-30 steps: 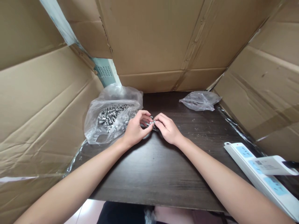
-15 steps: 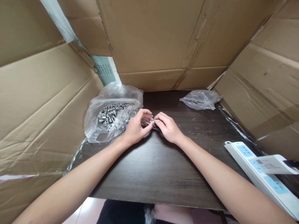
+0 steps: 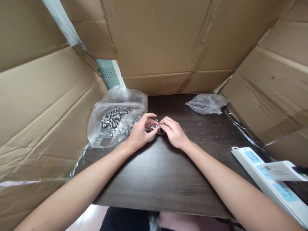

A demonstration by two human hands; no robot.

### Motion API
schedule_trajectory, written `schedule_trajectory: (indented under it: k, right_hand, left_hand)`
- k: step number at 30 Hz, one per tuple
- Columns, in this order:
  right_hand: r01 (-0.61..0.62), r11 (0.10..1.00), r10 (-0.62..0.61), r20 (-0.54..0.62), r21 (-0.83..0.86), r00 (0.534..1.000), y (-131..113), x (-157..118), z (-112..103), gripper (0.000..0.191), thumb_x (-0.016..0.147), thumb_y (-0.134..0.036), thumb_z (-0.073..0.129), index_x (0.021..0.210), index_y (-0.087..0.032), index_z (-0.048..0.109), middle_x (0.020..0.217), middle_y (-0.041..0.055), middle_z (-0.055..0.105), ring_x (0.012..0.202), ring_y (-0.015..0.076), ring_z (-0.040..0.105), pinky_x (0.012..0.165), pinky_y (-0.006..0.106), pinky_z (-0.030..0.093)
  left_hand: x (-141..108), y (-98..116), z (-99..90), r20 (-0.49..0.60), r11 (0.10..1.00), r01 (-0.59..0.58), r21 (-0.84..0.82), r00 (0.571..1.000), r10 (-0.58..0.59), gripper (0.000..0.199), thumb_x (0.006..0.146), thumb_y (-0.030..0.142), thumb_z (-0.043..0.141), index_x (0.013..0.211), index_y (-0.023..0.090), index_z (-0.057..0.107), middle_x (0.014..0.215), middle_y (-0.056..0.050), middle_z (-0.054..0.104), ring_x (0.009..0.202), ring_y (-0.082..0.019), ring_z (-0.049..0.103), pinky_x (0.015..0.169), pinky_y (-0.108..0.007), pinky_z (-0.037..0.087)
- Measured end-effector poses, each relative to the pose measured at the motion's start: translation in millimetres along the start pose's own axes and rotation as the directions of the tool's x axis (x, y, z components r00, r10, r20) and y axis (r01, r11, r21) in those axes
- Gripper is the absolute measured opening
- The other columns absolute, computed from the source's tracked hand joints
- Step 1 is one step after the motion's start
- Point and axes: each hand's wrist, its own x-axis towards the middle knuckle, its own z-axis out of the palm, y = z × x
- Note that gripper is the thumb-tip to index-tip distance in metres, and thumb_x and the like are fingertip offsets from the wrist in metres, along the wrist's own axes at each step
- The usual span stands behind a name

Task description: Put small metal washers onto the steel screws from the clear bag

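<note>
My left hand [image 3: 141,132] and my right hand [image 3: 175,132] meet above the middle of the table. Between their fingertips is a small silver bolt [image 3: 158,126], pinched from both sides. The left thumb and forefinger form a loose ring around it, while the right thumb and fingers close on its right end and hide part of it. More small shiny metal pieces show beneath the fingers, too small to tell apart. Left of my left hand, a clear plastic bag [image 3: 97,136] lies open with a heap of silver bolts [image 3: 114,118] inside.
A flat clear plastic bag [image 3: 207,103] lies at the back right of the dark wooden table [image 3: 154,179]. A white power strip [image 3: 267,183] with a plug-in adapter [image 3: 280,171] runs along the right side. Cardboard walls [image 3: 154,41] enclose the back and both sides.
Both hands stay nearly in place, with only slight finger movement around the bolt. The whole view has shifted down a few pixels.
</note>
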Motion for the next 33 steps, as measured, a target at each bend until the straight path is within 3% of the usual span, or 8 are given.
schedule_trajectory:
  k: [29,33]
  right_hand:
    - [0.025,0.999,-0.026,-0.006,-0.038,1.0,-0.7,0.8,0.4,0.021,0.099,-0.023,0.047,0.08,-0.02,0.057,0.083,0.0039,0.058,0.077,0.0183,0.056,0.073,0.032,0.043]
    - [0.033,0.999,-0.034,-0.009,-0.028,0.999,-0.8,0.9,0.4,0.022,0.099,-0.023,0.047,0.079,-0.02,0.057,0.083,0.0041,0.058,0.077,0.0184,0.056,0.073,0.032,0.043]
  left_hand:
    - [1.4,0.9,-0.7,0.032,0.998,-0.007,0.055,0.999,0.005,0.037,0.085,0.017,0.069,0.119,0.019,0.054,0.091,-0.003,0.073,0.079,-0.014,0.07,0.078,-0.027,0.06]
    - [1.4,1.8,-0.7,0.024,0.997,-0.008,0.076,1.0,0.006,0.024,0.085,0.019,0.07,0.105,0.018,0.058,0.088,-0.002,0.072,0.077,-0.014,0.069,0.074,-0.025,0.059]
